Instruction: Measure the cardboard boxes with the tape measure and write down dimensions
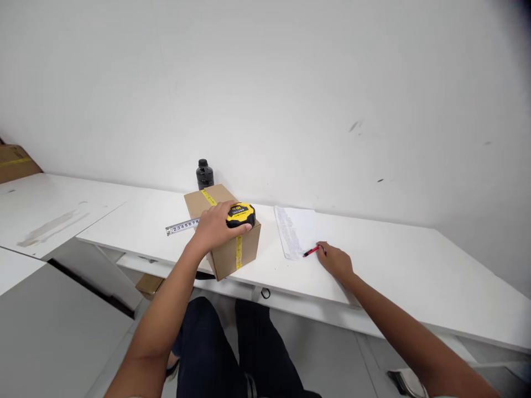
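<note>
A small cardboard box (226, 254) sealed with yellow tape stands near the front edge of a white table (398, 271). My left hand (215, 225) rests on its top, closed around a yellow and black tape measure (240, 214). The silver blade (181, 226) sticks out to the left, past the box. To the right, my right hand (335, 260) lies on the table and pinches a red pen (311, 251). The pen's tip touches the lower edge of a printed paper sheet (295, 231).
A black bottle (204, 174) stands behind the box by the white wall. A second white table (50, 213) adjoins on the left, with another cardboard box (14, 162) at its far end. My legs show below the table edge.
</note>
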The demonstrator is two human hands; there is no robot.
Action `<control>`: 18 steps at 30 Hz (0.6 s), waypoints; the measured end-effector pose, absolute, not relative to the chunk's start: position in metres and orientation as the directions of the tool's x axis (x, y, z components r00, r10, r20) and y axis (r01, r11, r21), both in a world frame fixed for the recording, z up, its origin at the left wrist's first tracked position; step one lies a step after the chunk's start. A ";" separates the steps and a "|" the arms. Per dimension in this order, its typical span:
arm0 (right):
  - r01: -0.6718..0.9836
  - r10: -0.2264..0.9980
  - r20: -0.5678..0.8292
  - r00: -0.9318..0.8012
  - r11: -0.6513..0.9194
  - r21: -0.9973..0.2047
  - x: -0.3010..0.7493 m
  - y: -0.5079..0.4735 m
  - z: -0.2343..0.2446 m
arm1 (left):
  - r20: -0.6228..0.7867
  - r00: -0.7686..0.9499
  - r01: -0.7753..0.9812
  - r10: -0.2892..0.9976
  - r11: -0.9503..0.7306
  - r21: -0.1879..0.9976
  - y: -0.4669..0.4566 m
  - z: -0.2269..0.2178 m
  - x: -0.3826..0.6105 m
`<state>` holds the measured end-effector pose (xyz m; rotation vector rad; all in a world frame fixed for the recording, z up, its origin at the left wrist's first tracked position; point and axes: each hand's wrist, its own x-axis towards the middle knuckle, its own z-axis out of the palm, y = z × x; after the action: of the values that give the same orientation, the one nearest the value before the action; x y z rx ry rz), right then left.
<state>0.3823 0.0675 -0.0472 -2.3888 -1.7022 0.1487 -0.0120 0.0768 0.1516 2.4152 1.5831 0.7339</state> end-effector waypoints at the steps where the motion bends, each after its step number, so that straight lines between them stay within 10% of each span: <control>1: 0.924 0.943 0.036 0.330 -0.315 -0.219 0.382 0.067 -0.046 | 0.314 0.312 0.821 0.897 -0.421 0.386 0.077 0.151 -0.012; 18: 0.927 0.946 0.048 0.319 -0.302 -0.223 0.397 0.060 -0.046 | 0.358 0.357 0.793 0.863 -0.482 0.371 0.084 0.152 -0.006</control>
<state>0.3974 0.0595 -0.0463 -2.3739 -1.7140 0.1360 -0.0056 0.0845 0.1516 2.4751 1.5201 0.7803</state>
